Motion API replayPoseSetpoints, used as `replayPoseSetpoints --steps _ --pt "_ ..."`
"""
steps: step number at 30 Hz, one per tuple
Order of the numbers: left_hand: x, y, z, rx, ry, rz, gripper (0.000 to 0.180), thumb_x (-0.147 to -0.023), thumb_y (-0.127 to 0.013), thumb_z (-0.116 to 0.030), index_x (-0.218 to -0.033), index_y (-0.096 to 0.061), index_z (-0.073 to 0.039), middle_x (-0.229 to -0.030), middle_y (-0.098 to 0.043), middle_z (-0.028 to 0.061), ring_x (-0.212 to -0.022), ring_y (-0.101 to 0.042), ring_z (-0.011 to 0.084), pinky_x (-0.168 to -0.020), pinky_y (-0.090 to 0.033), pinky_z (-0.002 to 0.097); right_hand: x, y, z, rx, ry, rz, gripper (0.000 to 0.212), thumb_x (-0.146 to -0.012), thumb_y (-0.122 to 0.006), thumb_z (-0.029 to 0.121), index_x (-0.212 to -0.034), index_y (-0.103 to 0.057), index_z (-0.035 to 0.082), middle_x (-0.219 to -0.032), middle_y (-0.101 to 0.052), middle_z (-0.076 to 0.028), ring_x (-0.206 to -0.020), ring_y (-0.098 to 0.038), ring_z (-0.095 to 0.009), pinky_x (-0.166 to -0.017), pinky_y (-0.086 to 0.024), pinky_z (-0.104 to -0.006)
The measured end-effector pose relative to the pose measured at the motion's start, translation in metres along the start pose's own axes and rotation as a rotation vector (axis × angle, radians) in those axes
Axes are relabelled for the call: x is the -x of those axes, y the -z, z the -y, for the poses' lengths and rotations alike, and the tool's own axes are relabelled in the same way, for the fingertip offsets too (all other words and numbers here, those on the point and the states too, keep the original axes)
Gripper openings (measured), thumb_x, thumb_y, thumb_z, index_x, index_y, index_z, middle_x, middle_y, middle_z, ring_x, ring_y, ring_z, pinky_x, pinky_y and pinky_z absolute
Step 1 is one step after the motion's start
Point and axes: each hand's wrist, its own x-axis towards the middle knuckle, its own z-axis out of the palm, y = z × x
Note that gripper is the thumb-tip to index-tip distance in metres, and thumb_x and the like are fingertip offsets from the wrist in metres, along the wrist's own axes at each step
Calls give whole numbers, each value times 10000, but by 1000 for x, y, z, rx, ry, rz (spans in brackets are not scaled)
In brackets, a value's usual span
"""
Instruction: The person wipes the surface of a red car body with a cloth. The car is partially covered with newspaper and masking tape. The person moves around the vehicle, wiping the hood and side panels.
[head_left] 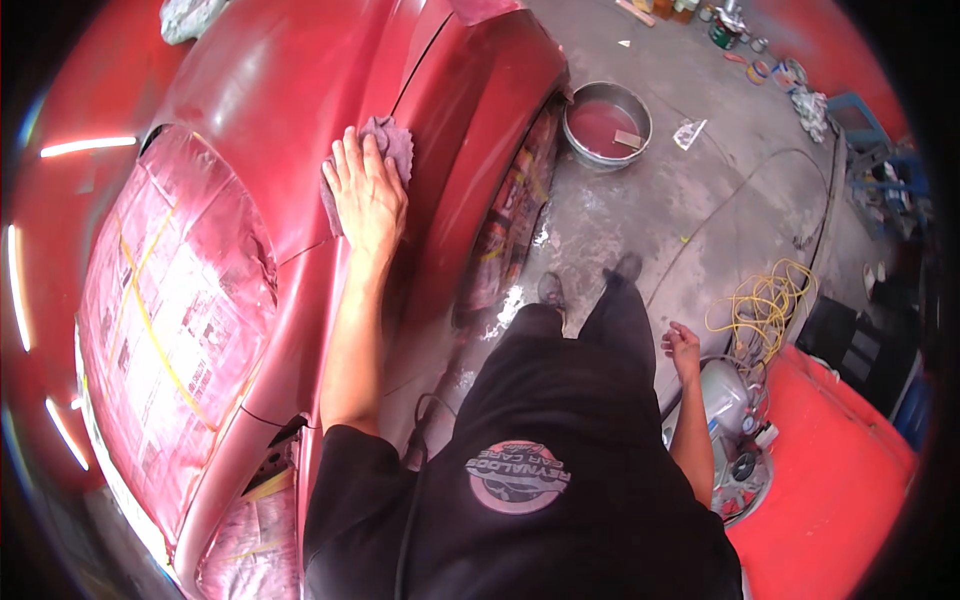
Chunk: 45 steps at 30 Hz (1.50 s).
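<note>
Car body [260, 95]: red, sweeping from about eight to twelve o'clock.
Taped window [150, 330]: papered over, nine o'clock.
Left hand [370, 205]: laid flat, fingers extended, toward eleven.
Cloth [399, 145]: purplish; I see it under that hand, against the car at eleven.
Basin [603, 163]: on grey floor [740, 215], one o'clock.
Right hand [683, 347]: fingers loosely curled, just past three.

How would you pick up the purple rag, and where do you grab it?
I'd probably pinch the loose, wrinkled edge of the rag that sticks out beside the left hand, coming from the right. The hand lies flat over the rag's middle, on the red car, so that free edge looks easiest to reach.
</note>
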Motion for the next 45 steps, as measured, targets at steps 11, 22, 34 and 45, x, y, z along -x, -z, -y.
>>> replayPoseSetpoints --steps 11,22,34,45 --pt "-140 -71 -74 -62 170 1 429 -1067 -518 -218 -1419 -581 18 -1525 -552 230 -1458 -466 471 -1223 -333 604 -223 135 83 185 -85 213 370 -1035 -639 231 -1362 -664 59 -941 -748 -54 -730 -705 -164 -596 -545 -317" --pt "-163 -211 -215 40 -93 242 503 -936 -580 -158 -1432 -636 -90 -1619 -493 125 -1558 -375 372 -1270 -328 539 -399 215 324 392 7 252 417 -1055 -614 253 -1419 -632 50 -1056 -750 -94 -841 -714 -178 -726 -564 -313" --pt "85 -71 -174 -86 534 201 692 -806 -614 100 -1460 -624 -125 -1620 -499 151 -1533 -416 399 -1260 -306 584 -407 78 362 589 162 593 401 -1053 -600 200 -1407 -636 15 -1032 -749 -101 -842 -702 -170 -731 -561 -299" --pt "138 -67 -187 47 1114 -310 453 -1005 -572 59 -1441 -625 -52 -1615 -481 240 -1488 -464 447 -1191 -432 454 -364 95 337 736 76 609 388 -1041 -594 200 -1385 -637 27 -938 -727 -41 -755 -679 -136 -663 -532 -272"
